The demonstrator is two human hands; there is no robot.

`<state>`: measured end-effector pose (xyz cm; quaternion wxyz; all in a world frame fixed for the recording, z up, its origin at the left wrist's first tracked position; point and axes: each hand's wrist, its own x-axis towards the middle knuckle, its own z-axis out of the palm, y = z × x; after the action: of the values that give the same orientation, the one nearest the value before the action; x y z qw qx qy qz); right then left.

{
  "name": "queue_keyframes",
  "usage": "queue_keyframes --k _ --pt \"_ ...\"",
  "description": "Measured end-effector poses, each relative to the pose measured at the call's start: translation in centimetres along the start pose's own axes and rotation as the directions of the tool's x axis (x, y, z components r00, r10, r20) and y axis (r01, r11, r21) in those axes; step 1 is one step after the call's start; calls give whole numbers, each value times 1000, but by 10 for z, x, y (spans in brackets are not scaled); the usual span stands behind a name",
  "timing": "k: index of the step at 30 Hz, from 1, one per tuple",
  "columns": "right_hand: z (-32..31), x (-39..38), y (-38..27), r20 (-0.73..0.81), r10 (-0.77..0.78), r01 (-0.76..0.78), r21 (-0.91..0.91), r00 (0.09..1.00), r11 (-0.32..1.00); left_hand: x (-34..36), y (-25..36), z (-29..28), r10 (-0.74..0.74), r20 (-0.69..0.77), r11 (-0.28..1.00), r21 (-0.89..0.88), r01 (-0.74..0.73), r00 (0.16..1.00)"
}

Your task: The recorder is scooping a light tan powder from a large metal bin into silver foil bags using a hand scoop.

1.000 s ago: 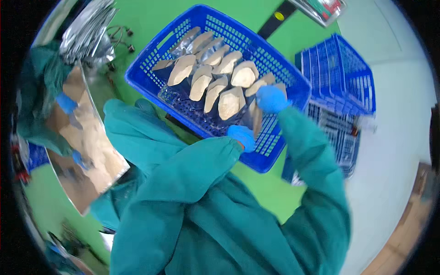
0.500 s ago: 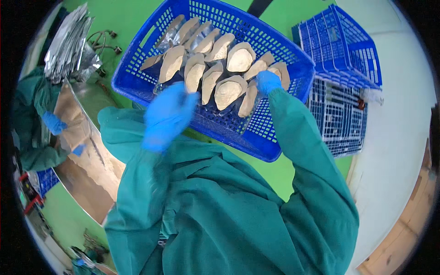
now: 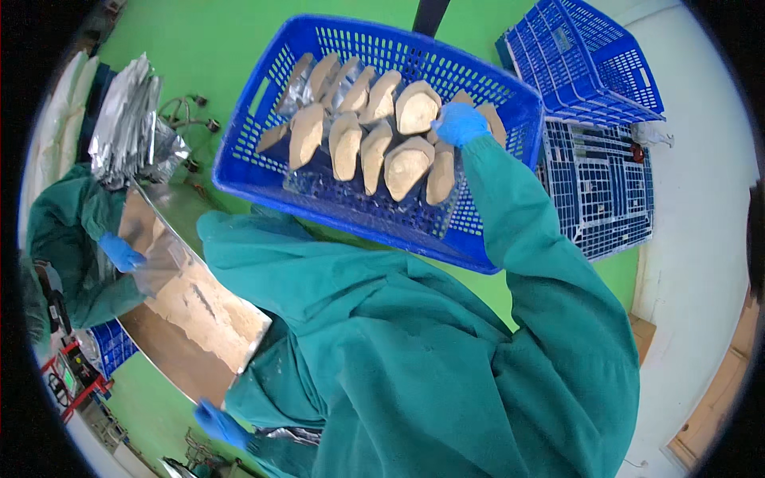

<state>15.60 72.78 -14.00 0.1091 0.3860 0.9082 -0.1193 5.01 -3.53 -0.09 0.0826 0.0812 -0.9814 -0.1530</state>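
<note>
In a blue plastic basket (image 3: 351,209) stand several open foil pouches (image 3: 417,107) in two rows, filled with pale beige powder. My right hand (image 3: 462,124), in a blue glove, is at the right end of the rows. Its fingers are bent closed over the upper edge of a pouch, which they partly hide. Low on the left, my left hand (image 3: 221,423), also gloved in blue, is off the basket, near the corner of a steel tray (image 3: 259,328). Its fingers look stretched out, with nothing visible in them. Silvery foil (image 3: 291,435) shows beside that forearm.
Beige powder (image 3: 203,307) lies in the steel tray, where a co-worker's gloved hand (image 3: 121,252) reaches in. Foil sheets or bags (image 3: 123,131) are stacked at the upper left. More blue baskets (image 3: 586,64) stand on a dark crate or pallet (image 3: 598,191) at the right.
My left hand has moved from the front of the pouches down to the lower left. My right hand has shifted slightly left among the pouches. The view has swung a little.
</note>
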Motion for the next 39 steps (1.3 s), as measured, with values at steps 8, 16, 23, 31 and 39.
queue_keyframes --k 8,16,23,31,39 --pt "-87 -45 -226 -275 -595 654 375 755 657 -129 -32 39 -123 -108 985 -130 109 986" --pt "-91 -105 -346 -26 -865 814 353 501 460 -144 -15 57 -225 -56 966 -144 215 973" --pt "-77 -70 -256 -54 -684 651 368 727 664 -177 -46 42 -266 -93 959 -126 253 960" --pt "25 -40 47 307 11 115 -390 952 914 -97 -4 -34 -32 -225 976 205 79 974" --pt "198 -83 83 776 409 -688 623 480 -373 84 256 109 588 125 733 -499 -462 799"
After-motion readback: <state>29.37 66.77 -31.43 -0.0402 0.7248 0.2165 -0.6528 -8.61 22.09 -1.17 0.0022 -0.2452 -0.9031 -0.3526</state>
